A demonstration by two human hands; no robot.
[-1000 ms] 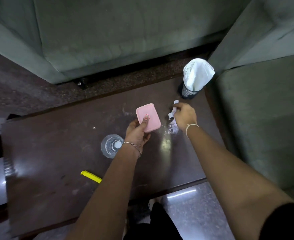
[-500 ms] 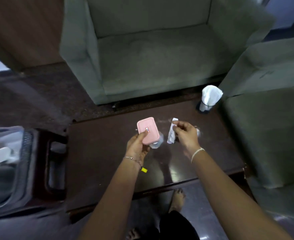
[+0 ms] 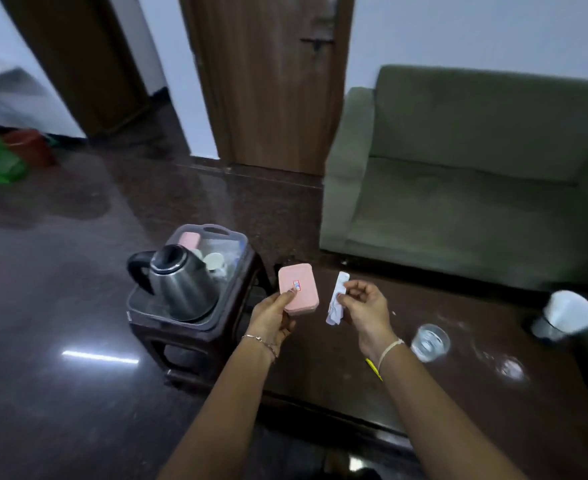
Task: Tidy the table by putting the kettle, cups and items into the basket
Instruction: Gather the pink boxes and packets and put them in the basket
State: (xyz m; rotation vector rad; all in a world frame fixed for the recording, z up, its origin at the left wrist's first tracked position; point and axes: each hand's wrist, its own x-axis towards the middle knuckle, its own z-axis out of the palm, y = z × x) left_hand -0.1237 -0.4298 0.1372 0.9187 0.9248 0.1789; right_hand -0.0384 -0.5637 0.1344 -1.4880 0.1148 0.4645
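Note:
My left hand (image 3: 271, 318) grips a flat pink box (image 3: 298, 288) by its lower edge, held above the table's left end. My right hand (image 3: 363, 308) pinches a small white sachet (image 3: 337, 301) just right of the box. To the left, a clear plastic basket (image 3: 231, 237) sits on a dark stool (image 3: 195, 344). Inside it stand a steel kettle (image 3: 181, 285) with a black handle, a white cup (image 3: 214, 260) and another pink box (image 3: 189, 240). On the dark table (image 3: 458, 403), a glass (image 3: 429, 342) stands to the right of my right wrist, and a yellow strip (image 3: 374, 368) lies partly hidden by that arm.
A mesh holder with white tissue (image 3: 562, 315) stands at the table's right end. A green sofa (image 3: 476, 188) runs behind the table. A wooden door (image 3: 268, 74) is at the back. Green and red bags (image 3: 5, 154) lie on the glossy floor at far left.
My view has swung left, bringing the basket and kettle into sight. Both hands, still holding the pink box and the sachet, have moved left toward the basket.

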